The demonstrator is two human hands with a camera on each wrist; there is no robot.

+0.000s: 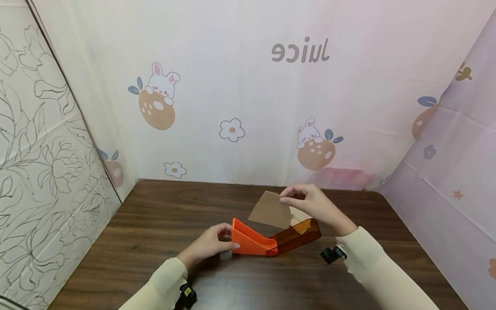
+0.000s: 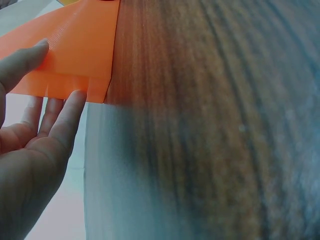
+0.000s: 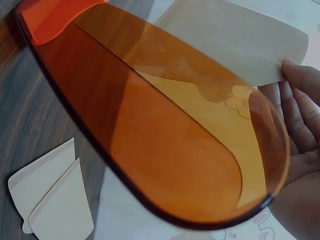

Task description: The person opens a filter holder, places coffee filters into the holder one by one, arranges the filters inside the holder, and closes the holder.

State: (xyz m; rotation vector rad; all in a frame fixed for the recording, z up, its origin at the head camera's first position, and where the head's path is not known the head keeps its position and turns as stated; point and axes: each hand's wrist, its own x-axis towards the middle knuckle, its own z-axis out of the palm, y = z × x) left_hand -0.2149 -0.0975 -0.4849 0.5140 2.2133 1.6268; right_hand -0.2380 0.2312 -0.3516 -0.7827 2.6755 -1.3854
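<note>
My left hand [image 1: 211, 242] grips the tall end of an orange coffee filter holder [image 1: 248, 242], its thumb on the front face. In the left wrist view, the fingertips touch the edge of the holder. A see-through amber lid [image 1: 292, 239] swings out to the right from the holder's low end, so the holder stands uncovered. Above the lid, my right hand [image 1: 313, 203] pinches a tan paper coffee filter [image 1: 270, 211] by its upper right corner. The right wrist view shows this filter [image 3: 240, 42] partly behind the lid.
Two more paper filters [image 3: 65, 205] lie overlapping on the dark wooden table [image 1: 162, 215], behind the lid in the head view. A patterned curtain [image 1: 232, 86] hangs along the table's back edge, with others at both sides.
</note>
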